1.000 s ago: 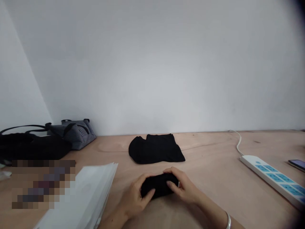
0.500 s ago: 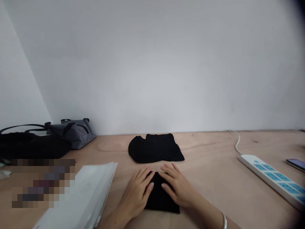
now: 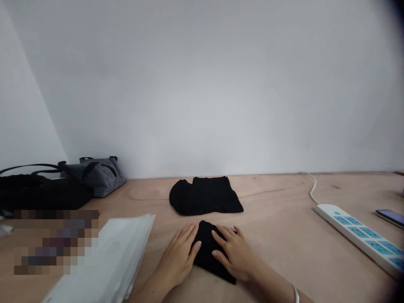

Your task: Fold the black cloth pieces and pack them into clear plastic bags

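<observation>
A folded black cloth [image 3: 208,250] lies flat on the wooden table, turned slightly askew. On its left edge rests my left hand [image 3: 181,252], palm down, fingers stretched forward. My right hand [image 3: 235,252] lies over its right side with the fingers spread and the thumb pointing inward. Neither hand grips the fabric; both press on it from above. Beyond the fingertips a second black cloth item [image 3: 206,195], flat and with a rounded left end, sits near the wall.
To the left is a stack of clear zip bags [image 3: 110,252], beside a blurred-out patch. A striped bag [image 3: 105,179] and a black bag [image 3: 47,191] stand at the back left. On the right lie a white power strip [image 3: 356,235] with its cable and a phone [image 3: 391,216].
The folded cloth under my hands has rotated clockwise, and its far corner now points toward the other black item. My hands have shifted slightly with it.
</observation>
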Demonstrator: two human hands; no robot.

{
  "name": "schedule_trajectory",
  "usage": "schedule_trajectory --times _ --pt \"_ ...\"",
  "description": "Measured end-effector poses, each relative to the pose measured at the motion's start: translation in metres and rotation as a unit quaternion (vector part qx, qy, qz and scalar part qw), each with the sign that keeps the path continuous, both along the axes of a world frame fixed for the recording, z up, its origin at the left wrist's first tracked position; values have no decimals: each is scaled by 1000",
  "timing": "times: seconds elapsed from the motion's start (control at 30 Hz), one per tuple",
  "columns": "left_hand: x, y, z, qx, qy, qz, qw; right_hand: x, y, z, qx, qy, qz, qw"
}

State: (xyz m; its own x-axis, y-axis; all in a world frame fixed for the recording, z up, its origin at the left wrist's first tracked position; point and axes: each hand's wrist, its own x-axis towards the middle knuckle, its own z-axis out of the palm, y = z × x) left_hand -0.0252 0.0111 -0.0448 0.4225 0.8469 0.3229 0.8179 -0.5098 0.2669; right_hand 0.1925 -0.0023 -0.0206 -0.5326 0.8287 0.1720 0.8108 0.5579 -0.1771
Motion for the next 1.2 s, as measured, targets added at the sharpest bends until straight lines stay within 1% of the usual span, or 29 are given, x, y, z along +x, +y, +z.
schedule_trajectory --times 0.03,0.1,0.17,0.2,0.27,0.3,0.33,0.4,0.47,0.5,0.57,0.63,0.67,0.7,0.73,0.77,0.83,0.87,0.93,1.0,1.03,1.1,1.13,1.2 --pt "-3 1 5 16 7 29 999 0 -1 1 18 -5 -39 999" --pt "-12 1 21 44 35 98 994 2 -1 4 55 -13 -110 992" --pt "-25 1 40 56 75 184 978 4 1 6 89 -13 -155 984" --pt "-34 1 49 53 97 233 966 5 2 7 103 -7 -165 981" --pt "-55 0 62 23 138 334 932 7 3 7 123 13 -159 979" --pt "-66 0 66 -6 149 372 916 7 4 7 126 25 -148 981" --pt "-77 0 67 -39 156 396 904 8 4 7 122 36 -135 983" --pt "-97 0 68 -106 164 411 891 8 4 7 90 53 -100 989" --pt "-110 -1 69 -144 170 402 888 10 4 9 38 60 -44 996" --pt "-112 -2 72 -145 176 396 890 12 4 10 10 58 -8 998" --pt "-109 -5 81 -108 197 390 893 17 5 13 -40 43 69 996" --pt "-93 -9 92 -54 218 368 902 22 7 14 -79 23 129 988" --pt "-81 -11 96 -32 218 342 913 24 8 15 -93 15 146 985" --pt "-67 -12 97 -22 199 305 931 25 9 14 -104 11 157 982" --pt "-51 -13 95 -24 167 251 953 26 10 14 -111 8 160 981" --pt "-34 -13 91 -30 128 190 973 26 10 12 -115 7 159 981" --pt "-2 -10 74 -59 55 106 991 24 10 9 -117 7 143 983" --pt "12 -7 63 -65 25 97 993 23 10 8 -116 7 129 985" --pt "32 1 41 -67 11 101 993 20 9 4 -113 9 87 990" --pt "43 8 23 -68 -1 109 992 18 8 1 -114 19 34 993" --pt "45 12 17 -68 -7 109 992 16 8 0 -115 28 9 993" --pt "45 17 10 -67 -20 102 992 14 8 -2 -115 58 -31 991" --pt "44 18 8 -67 -25 95 993 13 7 -2 -113 76 -42 990" --pt "41 21 6 -72 -34 80 994 9 5 -2 -104 105 -43 988"
